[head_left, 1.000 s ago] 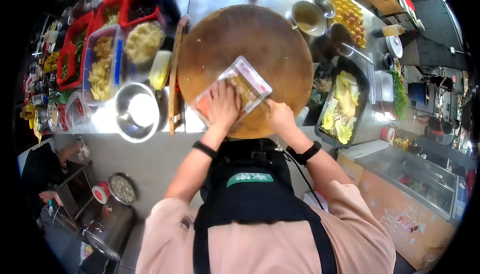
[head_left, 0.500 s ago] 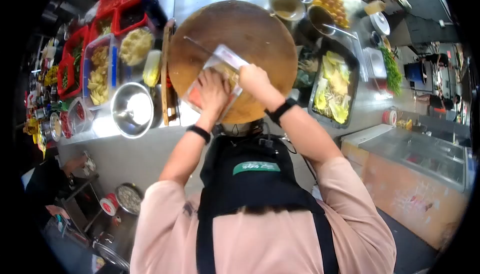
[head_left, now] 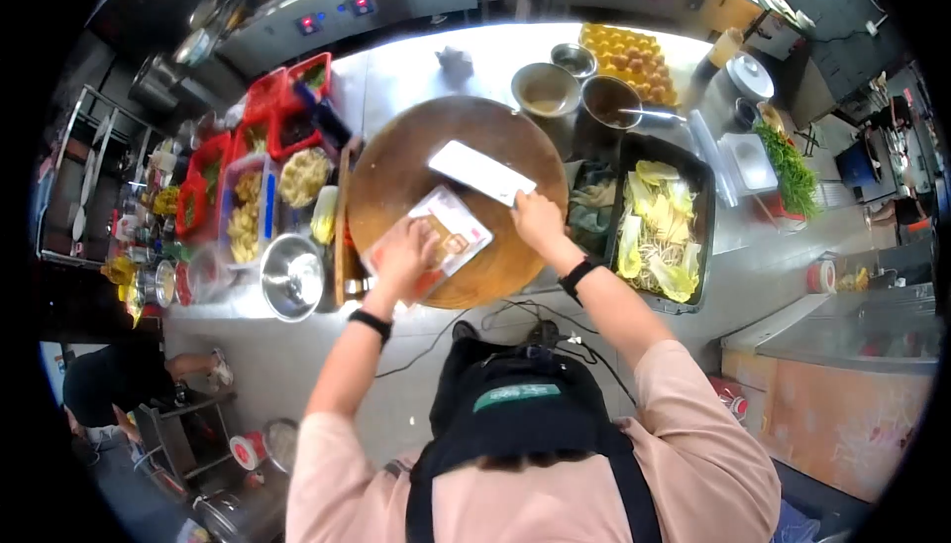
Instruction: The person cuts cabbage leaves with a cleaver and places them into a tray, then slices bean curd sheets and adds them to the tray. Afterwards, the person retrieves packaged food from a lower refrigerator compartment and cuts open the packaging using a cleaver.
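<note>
My right hand (head_left: 540, 223) is closed around the handle of a cleaver (head_left: 483, 172). The broad blade lies nearly flat over the round wooden chopping board (head_left: 391, 162), pointing up and to the left. On the board's near side is a flat, clear plastic food package (head_left: 458, 228) with red printing and something brownish inside. My left hand (head_left: 404, 254) presses on the package's left part, fingers bent over it and covering some of it. A gap separates blade and package. Whether the plastic is cut, I cannot tell.
A black tray (head_left: 705, 231) of cabbage leaves and sprouts stands right of the board. To the left are a steel bowl (head_left: 291, 277), red bins (head_left: 211, 168) and a clear tub (head_left: 238, 254). Beyond are pots (head_left: 611, 107) and an egg tray (head_left: 631, 59). Cables (head_left: 515, 310) cross the floor.
The cleaver has moved off the package to the board's upper right, its blade now lying flatter. My left hand stays on the package. The camera's view has tilted up.
</note>
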Tool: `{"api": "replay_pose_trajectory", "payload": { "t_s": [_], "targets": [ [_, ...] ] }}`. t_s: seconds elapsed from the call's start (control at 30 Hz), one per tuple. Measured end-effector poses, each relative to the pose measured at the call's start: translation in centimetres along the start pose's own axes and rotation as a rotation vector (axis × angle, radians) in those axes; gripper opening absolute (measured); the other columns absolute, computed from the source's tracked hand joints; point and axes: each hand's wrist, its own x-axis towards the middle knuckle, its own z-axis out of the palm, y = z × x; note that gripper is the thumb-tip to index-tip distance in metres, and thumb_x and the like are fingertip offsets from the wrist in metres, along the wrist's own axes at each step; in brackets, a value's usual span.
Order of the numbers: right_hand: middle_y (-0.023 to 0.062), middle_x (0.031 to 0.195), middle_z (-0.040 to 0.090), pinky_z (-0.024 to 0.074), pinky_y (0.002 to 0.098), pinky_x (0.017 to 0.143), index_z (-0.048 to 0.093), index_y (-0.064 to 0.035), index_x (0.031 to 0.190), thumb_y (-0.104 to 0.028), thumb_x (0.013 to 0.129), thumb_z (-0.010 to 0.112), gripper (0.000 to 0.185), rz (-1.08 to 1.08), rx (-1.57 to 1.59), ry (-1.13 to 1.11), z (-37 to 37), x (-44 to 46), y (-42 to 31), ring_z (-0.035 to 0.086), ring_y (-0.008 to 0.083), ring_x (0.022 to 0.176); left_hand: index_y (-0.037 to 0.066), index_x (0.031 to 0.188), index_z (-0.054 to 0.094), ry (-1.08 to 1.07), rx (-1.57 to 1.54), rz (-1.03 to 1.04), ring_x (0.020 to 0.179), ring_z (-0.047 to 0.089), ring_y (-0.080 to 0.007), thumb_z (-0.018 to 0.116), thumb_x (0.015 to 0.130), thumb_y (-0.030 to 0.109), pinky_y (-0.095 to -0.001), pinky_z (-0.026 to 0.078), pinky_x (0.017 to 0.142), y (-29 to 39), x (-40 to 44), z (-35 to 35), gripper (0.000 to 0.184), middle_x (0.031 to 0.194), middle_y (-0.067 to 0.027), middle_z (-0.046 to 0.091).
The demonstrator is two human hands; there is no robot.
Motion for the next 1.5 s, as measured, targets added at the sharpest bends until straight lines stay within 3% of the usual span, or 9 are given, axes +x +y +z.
{"api": "replay_pose_trajectory", "payload": {
  "t_s": [0.13, 0.23, 0.33, 0.43, 0.5, 0.73, 1.33, 1.4, 1.5],
  "targets": [
    [0.016, 0.102, 0.059, 0.0457, 0.0468, 0.088, 0.06, -0.0063, 0.114, -0.02, 0.082, 0.068, 0.035, -0.031, 0.225, 0.162, -3.1, -3.7, 2.8, 0.055, 0.0365, 0.103, 0.009, 0.099, 0.069, -0.621, 0.042, -0.096, 0.095, 0.061, -0.0379, 0.057, 0.091, 0.038, -0.0464, 0.05, 0.081, -0.3, 5.6, -3.2, 0.032, 0.099, -0.0195, 0.064],
    [0.02, 0.101, 0.063, 0.0466, 0.0469, 0.086, 0.062, -0.0008, 0.105, -0.019, 0.083, 0.067, 0.029, 0.154, 0.486, 0.358, -7.2, -10.5, 11.2, 0.058, 0.0384, 0.098, 0.004, 0.093, 0.066, -0.641, -0.021, -0.184, 0.091, 0.062, -0.039, 0.062, 0.089, 0.036, -0.0448, 0.05, 0.079, 3.0, 9.4, -5.8, 0.032, 0.095, -0.0214, 0.065],
    [0.0119, 0.078, 0.061, 0.0498, 0.0385, 0.068, 0.058, 0.0003, 0.086, -0.033, 0.092, 0.065, 0.034, 0.694, 0.507, -0.148, -9.0, -23.2, 21.3, 0.062, 0.0248, 0.079, 0.0, 0.088, 0.065, -0.574, 0.015, -0.233, 0.088, 0.063, -0.0398, 0.065, 0.088, 0.029, -0.0455, 0.05, 0.077, 5.5, 9.7, -6.3, 0.029, 0.093, -0.0229, 0.066],
    [0.0178, 0.091, 0.066, 0.0529, 0.0389, 0.077, 0.062, -0.0009, 0.099, -0.043, 0.096, 0.061, 0.042, 1.123, 0.854, -0.632, -9.0, -30.2, 23.3, 0.064, 0.0236, 0.088, 0.0, 0.088, 0.065, -0.572, -0.064, -0.313, 0.084, 0.064, -0.0404, 0.064, 0.088, 0.032, -0.0454, 0.05, 0.076, 5.4, 8.3, -6.7, 0.032, 0.087, -0.0221, 0.066],
    [0.0166, 0.101, 0.067, 0.0537, 0.041, 0.082, 0.061, -0.0023, 0.111, -0.042, 0.094, 0.065, 0.043, 1.427, 1.622, -0.074, -5.3, -32.4, 23.1, 0.064, 0.0242, 0.093, 0.001, 0.09, 0.066, -0.611, -0.042, -0.379, 0.085, 0.064, -0.0401, 0.064, 0.088, 0.033, -0.045, 0.05, 0.077, 5.7, 7.4, -6.5, 0.033, 0.089, -0.0222, 0.067],
    [0.0087, 0.109, 0.067, 0.0556, 0.0402, 0.087, 0.06, -0.0042, 0.114, -0.016, 0.09, 0.068, 0.028, 1.416, 1.972, 1.08, 3.7, -27.0, 24.4, 0.065, 0.0259, 0.102, -0.002, 0.093, 0.065, -0.614, -0.027, -0.384, 0.082, 0.066, -0.0361, 0.065, 0.09, 0.029, -0.0415, 0.052, 0.074, 4.5, 4.8, -5.9, 0.031, 0.088, -0.0211, 0.068],
    [0.017, 0.112, 0.065, 0.0526, 0.0486, 0.091, 0.058, 0.0019, 0.116, -0.022, 0.08, 0.06, 0.043, 1.15, 1.573, 1.162, -18.0, -42.5, 11.3, 0.064, 0.0365, 0.101, -0.001, 0.1, 0.068, -0.465, 0.169, 0.157, 0.098, 0.065, -0.0358, 0.063, 0.084, 0.025, -0.0436, 0.051, 0.086, 0.0, 29.1, -2.7, 0.031, 0.095, -0.0231, 0.067],
    [0.0168, 0.118, 0.063, 0.0521, 0.0483, 0.092, 0.055, -0.0001, 0.124, -0.024, 0.079, 0.06, 0.051, 1.197, 1.501, 1.17, -19.1, -43.4, 11.9, 0.063, 0.0367, 0.105, 0.001, 0.115, 0.063, -0.413, 0.021, -0.349, 0.105, 0.063, -0.0386, 0.064, 0.081, 0.025, -0.0434, 0.05, 0.093, -3.3, 33.3, 3.7, 0.041, 0.107, -0.0241, 0.065],
    [0.017, 0.126, 0.059, 0.0517, 0.0475, 0.094, 0.047, -0.0018, 0.135, -0.027, 0.079, 0.061, 0.063, 1.133, 1.489, 1.167, -21.3, -40.9, 11.5, 0.061, 0.0365, 0.11, 0.007, 0.133, 0.052, -0.431, 0.1, -0.438, 0.115, 0.056, -0.0441, 0.064, 0.081, 0.024, -0.0449, 0.047, 0.1, -7.5, 38.2, 9.5, 0.056, 0.13, -0.0263, 0.054]
  ]
}}
